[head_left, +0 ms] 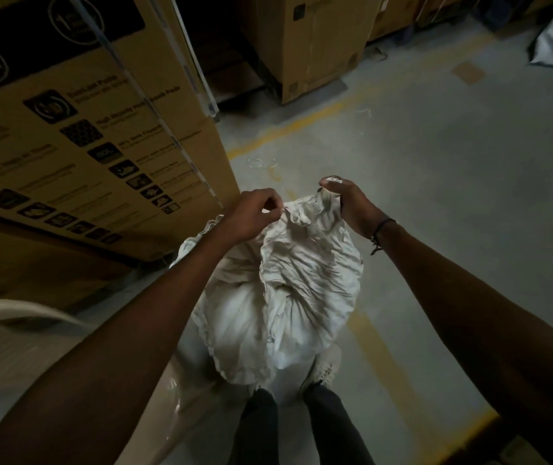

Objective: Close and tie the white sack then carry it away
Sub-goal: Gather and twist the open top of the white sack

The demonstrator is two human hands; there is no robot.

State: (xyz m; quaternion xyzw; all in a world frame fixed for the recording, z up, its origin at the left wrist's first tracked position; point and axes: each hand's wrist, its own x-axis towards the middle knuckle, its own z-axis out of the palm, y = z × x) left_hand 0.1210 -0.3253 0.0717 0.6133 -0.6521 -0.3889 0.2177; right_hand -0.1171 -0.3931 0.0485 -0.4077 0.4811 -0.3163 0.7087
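At six o'clock, the soft, crumpled white cloth sack (288,297) is bulging; both hands, left (255,213) and right (349,203), are pinching its floppy top edge, the best place to hold.

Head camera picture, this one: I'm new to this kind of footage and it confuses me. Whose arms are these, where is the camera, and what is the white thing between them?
There is no machine here. A person wears a wide-angle camera on the head, looking forward and down, so both arms reach into the picture from the bottom, and the legs and a shoe show at the lower edge.

The white thing is a cloth sack standing on the grey concrete floor in front of the person's feet. Its top is crumpled and not yet tied.

The left hand pinches the sack's upper edge. The right hand, which has a dark band on its wrist, grips a bunched bit of the same edge further right.

On the left stands a large printed cardboard box; more boxes stand further back. Yellow lines are painted on the floor.
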